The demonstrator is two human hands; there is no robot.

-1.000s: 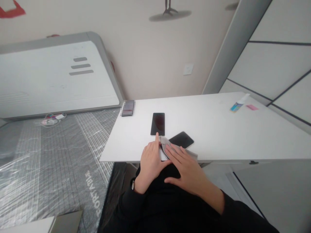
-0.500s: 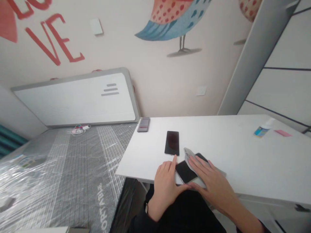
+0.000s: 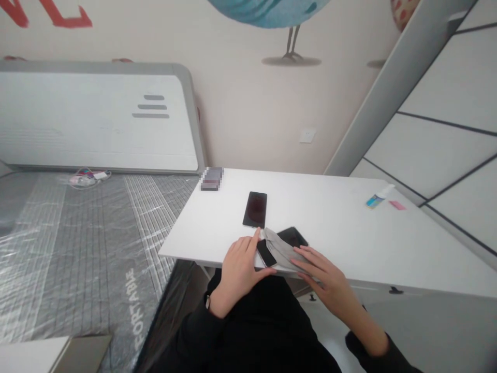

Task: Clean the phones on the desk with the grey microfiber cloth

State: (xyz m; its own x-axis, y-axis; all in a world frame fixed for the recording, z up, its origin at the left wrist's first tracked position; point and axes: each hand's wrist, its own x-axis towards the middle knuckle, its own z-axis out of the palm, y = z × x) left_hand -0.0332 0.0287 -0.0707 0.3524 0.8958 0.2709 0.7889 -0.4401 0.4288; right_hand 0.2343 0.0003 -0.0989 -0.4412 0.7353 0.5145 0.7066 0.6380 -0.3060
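A black-screened tablet [image 3: 294, 237] lies at the front edge of the white table, with a grey cloth [image 3: 281, 252] draped across its middle. My left hand [image 3: 241, 263] grips the tablet's left end, the index finger and thumb set around its corners. The fingers of my right hand [image 3: 323, 273] hold the cloth's right part, near the tablet's right end. Just beyond my left fingertips, a second dark-screened tablet [image 3: 255, 209] lies flat on the table, with nobody's hand holding it.
On the white table [image 3: 334, 217], a blurred-out stack [image 3: 212, 178] sits at the back left corner. A spray bottle [image 3: 378, 197] lies at the right beside a pink piece [image 3: 397, 205]. Left of the table is a plastic-covered mattress [image 3: 97, 248] with a cable bundle [image 3: 90, 177].
My right hand has slid rightward and off the tablet's middle, and more of the cloth shows. The view has shifted right and down. My left hand keeps its place at the tablet.
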